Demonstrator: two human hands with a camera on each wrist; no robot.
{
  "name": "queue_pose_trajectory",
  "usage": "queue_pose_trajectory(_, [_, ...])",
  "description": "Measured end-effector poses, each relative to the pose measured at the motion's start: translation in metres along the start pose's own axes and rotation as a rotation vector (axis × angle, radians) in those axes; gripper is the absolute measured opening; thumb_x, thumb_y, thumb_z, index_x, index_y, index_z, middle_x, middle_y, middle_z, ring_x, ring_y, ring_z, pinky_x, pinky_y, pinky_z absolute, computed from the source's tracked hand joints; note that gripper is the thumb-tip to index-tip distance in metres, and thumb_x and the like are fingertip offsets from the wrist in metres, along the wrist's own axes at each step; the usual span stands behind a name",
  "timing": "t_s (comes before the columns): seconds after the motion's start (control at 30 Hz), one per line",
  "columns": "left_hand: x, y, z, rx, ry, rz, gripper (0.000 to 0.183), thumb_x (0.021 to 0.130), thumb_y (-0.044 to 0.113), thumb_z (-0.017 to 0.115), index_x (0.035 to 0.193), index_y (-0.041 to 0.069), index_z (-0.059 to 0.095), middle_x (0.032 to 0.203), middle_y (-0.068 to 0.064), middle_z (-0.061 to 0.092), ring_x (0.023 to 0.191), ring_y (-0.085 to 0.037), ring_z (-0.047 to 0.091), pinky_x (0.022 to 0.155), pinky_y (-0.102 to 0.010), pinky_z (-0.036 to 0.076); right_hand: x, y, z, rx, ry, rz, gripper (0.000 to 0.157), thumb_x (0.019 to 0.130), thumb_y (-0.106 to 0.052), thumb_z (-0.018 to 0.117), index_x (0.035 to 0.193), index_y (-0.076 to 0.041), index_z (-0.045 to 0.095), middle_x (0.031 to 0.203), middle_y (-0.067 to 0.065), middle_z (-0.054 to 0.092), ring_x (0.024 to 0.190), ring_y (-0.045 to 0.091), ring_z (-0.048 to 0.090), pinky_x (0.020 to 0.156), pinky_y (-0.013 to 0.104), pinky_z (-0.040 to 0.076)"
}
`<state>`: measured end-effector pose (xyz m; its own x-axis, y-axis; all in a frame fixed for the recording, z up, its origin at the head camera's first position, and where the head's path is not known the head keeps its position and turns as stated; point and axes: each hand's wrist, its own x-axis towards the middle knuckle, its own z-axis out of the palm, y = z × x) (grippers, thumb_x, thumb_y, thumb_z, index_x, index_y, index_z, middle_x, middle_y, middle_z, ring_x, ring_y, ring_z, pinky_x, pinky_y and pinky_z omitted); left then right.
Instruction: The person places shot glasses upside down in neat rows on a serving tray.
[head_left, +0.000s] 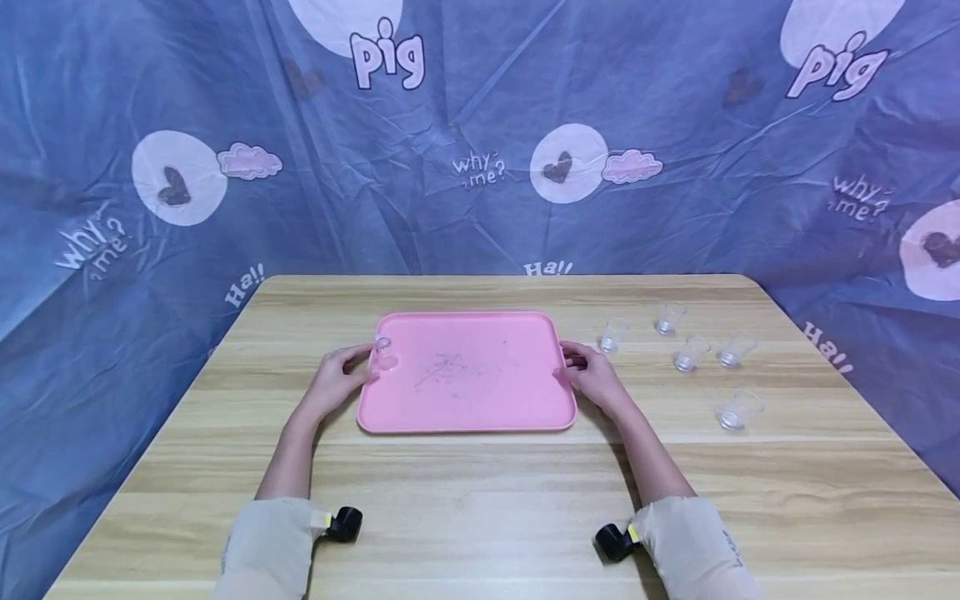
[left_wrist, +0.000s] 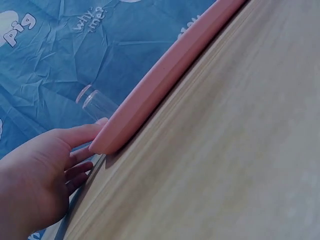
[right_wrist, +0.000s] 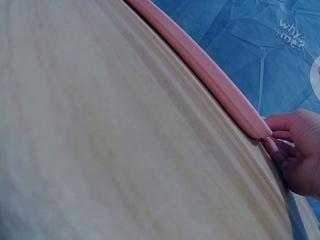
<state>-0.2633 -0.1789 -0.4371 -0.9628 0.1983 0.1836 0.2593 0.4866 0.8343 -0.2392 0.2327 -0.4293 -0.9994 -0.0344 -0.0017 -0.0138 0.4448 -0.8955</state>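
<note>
Mid-frame, the pink tray [head_left: 495, 404] lies on or just above the counter [head_left: 480, 492], side rims pinched by the nearly closed fingers of left hand [head_left: 335, 381] and right hand [head_left: 597, 379]; uneven lifting could topple the clear cup [head_left: 385, 363] at its left edge.

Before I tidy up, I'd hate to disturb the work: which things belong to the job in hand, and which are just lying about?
In the job:
pink tray, gripped by the left hand and right hand
clear cup on the tray's left end

Apparently lying about:
five similar cups on the table, untouched, possibly needed
</note>
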Motion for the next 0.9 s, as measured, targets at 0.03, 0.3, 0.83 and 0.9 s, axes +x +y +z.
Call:
queue_pose_trajectory(0.03, [0.0,0.0,0.0,0.011,-0.001,0.002,0.05,0.08,0.005,0.068,0.124,-0.009,0.05,0.124,-0.028,0.049,0.117,-0.04,0.041,0.1,-0.048,0.031,0.0,0.0,0.0,-0.003,0.0,-0.001,0.058,0.082,0.0,0.063,0.134,0.008,0.039,0.117,0.024,0.052,0.104,0.031,0.05,0.081,0.025,0.045])
queue_pose_trajectory(0.3, [0.001,0.0,0.001,0.039,0.011,0.026,0.05,0.079,0.003,0.068,0.124,-0.008,0.051,0.124,-0.027,0.05,0.119,-0.04,0.039,0.103,-0.047,0.026,0.0,0.0,0.0,-0.027,0.007,0.009,0.056,0.083,-0.001,0.062,0.134,0.006,0.04,0.117,0.022,0.052,0.103,0.029,0.05,0.079,0.024,0.046])
queue_pose_trajectory(0.83, [0.0,-0.004,0.001,0.023,-0.007,0.011,0.052,0.08,0.008,0.069,0.126,-0.008,0.049,0.124,-0.026,0.051,0.122,-0.039,0.038,0.105,-0.046,0.023,0.0,-0.001,-0.007,0.12,0.753,-0.336,0.031,0.079,0.003,0.064,0.11,0.005,0.06,0.104,0.017,0.054,0.088,0.022,0.052,0.075,0.022,0.045])
queue_pose_trajectory(0.9, [0.0,-0.004,0.001,0.02,-0.008,0.014,0.053,0.08,0.008,0.069,0.126,-0.008,0.049,0.124,-0.026,0.051,0.121,-0.039,0.038,0.105,-0.046,0.023,0.0,0.0,-0.01,0.107,0.803,-0.317,0.036,0.078,0.002,0.065,0.113,0.004,0.057,0.108,0.017,0.051,0.094,0.023,0.05,0.078,0.025,0.043])
